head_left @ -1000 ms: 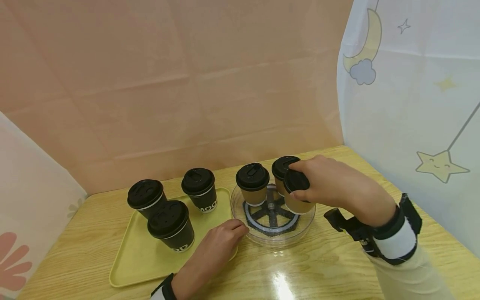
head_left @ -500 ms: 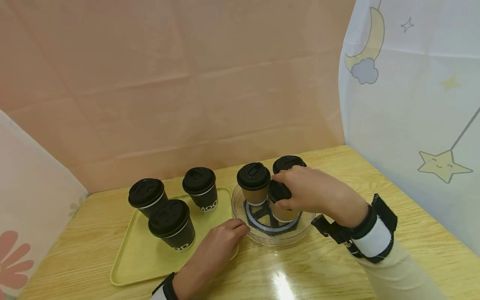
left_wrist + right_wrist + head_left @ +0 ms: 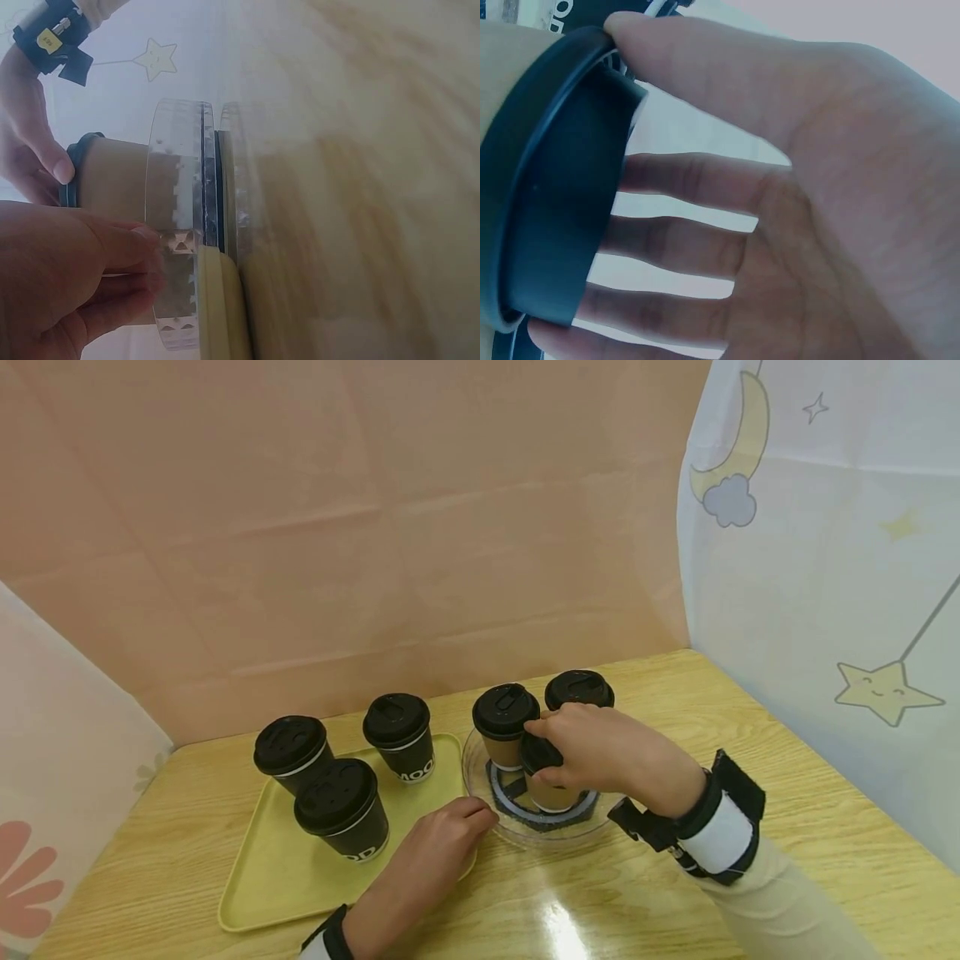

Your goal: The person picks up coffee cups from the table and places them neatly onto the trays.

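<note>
My right hand [image 3: 600, 747] grips a lidded brown paper coffee cup [image 3: 547, 795] by its black lid. In the right wrist view, thumb and fingers spread around the lid [image 3: 559, 195]. The cup is over the near part of a clear round turntable [image 3: 517, 838] with a dark spoked base; contact with its floor cannot be made out. Behind it on the turntable stand another brown cup [image 3: 504, 752] and a partly hidden cup [image 3: 579, 687]. My left hand [image 3: 442, 839] pinches the turntable's left rim; the left wrist view shows its fingertips [image 3: 146, 244] at the clear wall.
A yellow tray [image 3: 270, 893] left of the turntable carries three black lidded cups: one at the back left [image 3: 292, 747], one in front [image 3: 341, 806] and one at the back right [image 3: 399, 735]. Cloth walls [image 3: 375, 568] border the wooden table [image 3: 660, 893].
My right hand has moved left with the brown cup, from the turntable's right side to its near middle, beside the other brown cup. The left hand stays at the rim.
</note>
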`<action>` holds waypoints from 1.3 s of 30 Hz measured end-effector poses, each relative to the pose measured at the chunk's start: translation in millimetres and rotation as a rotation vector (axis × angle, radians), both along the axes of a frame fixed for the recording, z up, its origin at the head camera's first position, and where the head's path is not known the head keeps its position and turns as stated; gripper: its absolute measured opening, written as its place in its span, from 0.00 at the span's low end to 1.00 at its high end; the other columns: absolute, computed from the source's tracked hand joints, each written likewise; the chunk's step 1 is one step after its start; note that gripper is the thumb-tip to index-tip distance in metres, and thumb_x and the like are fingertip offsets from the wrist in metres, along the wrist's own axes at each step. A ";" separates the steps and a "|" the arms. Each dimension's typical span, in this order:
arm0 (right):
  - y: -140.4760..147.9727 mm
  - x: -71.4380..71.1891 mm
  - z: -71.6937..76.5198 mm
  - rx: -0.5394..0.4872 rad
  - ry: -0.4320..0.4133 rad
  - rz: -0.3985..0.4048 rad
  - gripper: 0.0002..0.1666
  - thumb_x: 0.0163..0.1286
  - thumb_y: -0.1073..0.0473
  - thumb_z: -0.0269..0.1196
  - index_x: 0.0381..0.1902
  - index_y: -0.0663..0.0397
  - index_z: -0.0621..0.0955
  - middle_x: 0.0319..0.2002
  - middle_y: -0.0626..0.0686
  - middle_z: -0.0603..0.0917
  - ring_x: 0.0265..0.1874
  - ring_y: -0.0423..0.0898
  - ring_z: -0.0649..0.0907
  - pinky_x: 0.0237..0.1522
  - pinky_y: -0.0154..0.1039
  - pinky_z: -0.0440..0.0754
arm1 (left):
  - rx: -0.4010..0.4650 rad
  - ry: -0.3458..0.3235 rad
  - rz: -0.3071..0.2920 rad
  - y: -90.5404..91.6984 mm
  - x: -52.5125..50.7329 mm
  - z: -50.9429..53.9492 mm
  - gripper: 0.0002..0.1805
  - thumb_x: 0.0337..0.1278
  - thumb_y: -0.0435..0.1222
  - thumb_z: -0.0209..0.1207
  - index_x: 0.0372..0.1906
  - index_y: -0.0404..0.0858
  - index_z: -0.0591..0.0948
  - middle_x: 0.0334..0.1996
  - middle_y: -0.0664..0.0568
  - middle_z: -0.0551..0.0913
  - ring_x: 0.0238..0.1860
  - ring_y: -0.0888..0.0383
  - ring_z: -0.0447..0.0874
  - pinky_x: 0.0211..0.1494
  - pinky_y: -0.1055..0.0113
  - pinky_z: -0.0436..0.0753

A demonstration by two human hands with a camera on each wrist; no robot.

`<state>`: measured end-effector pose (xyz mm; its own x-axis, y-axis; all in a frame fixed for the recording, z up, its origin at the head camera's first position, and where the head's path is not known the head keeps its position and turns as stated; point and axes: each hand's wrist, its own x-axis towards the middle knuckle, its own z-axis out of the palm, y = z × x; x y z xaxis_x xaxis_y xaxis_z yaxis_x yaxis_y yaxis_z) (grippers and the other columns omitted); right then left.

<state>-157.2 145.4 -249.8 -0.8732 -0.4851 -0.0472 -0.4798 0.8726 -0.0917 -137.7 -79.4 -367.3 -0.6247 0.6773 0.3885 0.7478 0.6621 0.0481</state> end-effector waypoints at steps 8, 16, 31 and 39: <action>-2.9 -1.0 -3.6 0.016 0.017 0.023 0.34 0.58 0.46 0.71 0.59 0.56 0.79 0.52 0.55 0.85 0.47 0.53 0.85 0.46 0.49 0.84 | -0.001 -0.013 -0.008 0.5 -0.4 0.9 0.08 0.57 0.28 0.64 0.37 0.45 0.85 0.34 0.60 0.81 0.36 0.67 0.81 0.33 0.77 0.82; -3.2 0.6 -3.4 0.029 0.022 0.023 0.32 0.57 0.47 0.72 0.57 0.55 0.81 0.46 0.52 0.85 0.42 0.50 0.85 0.39 0.44 0.84 | 0.000 -0.019 -0.016 0.4 -0.1 0.6 0.07 0.58 0.29 0.63 0.36 0.45 0.85 0.33 0.59 0.81 0.36 0.66 0.81 0.33 0.78 0.81; -6.2 1.4 -3.8 0.021 0.010 0.015 0.32 0.58 0.48 0.72 0.59 0.54 0.80 0.50 0.53 0.85 0.42 0.53 0.86 0.39 0.44 0.85 | 0.006 -0.042 0.000 -0.8 0.7 1.2 0.07 0.58 0.29 0.63 0.37 0.44 0.85 0.35 0.59 0.81 0.37 0.66 0.82 0.34 0.77 0.82; -6.4 1.9 -3.1 0.018 -0.012 0.000 0.34 0.58 0.48 0.72 0.60 0.53 0.79 0.55 0.54 0.83 0.45 0.55 0.86 0.42 0.47 0.85 | -0.006 -0.044 0.006 -0.8 -0.2 1.2 0.08 0.57 0.28 0.64 0.37 0.45 0.85 0.34 0.59 0.82 0.37 0.66 0.82 0.34 0.76 0.82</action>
<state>-155.3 139.0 -252.9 -0.8726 -0.4840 -0.0664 -0.4786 0.8742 -0.0821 -137.9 -80.2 -366.2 -0.6454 0.6755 0.3566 0.7410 0.6671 0.0773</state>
